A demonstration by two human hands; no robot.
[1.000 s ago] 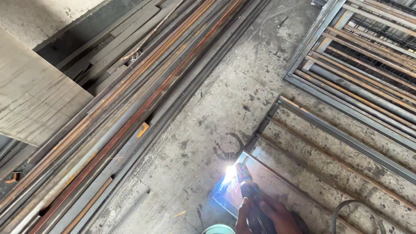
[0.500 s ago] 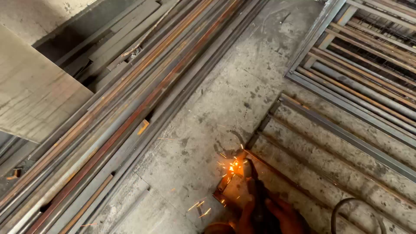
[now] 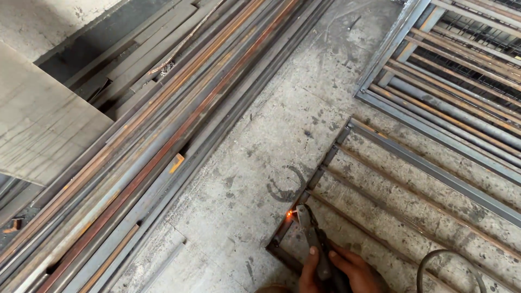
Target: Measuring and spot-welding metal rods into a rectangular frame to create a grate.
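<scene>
Steel frame [image 3: 325, 163] corner aglow, both hands — left hand [image 3: 310, 271], right hand [image 3: 355, 271] — closed around the electrode holder [image 3: 312, 233].

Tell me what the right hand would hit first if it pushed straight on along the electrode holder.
The right hand would likely drive the electrode holder into the metal frame's edge bar at the glowing weld spot; depth is unclear.

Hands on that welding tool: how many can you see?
2: left hand grips the welding holder from its left; right hand wraps it from the right, both at the bottom edge, partly cut off.
</scene>
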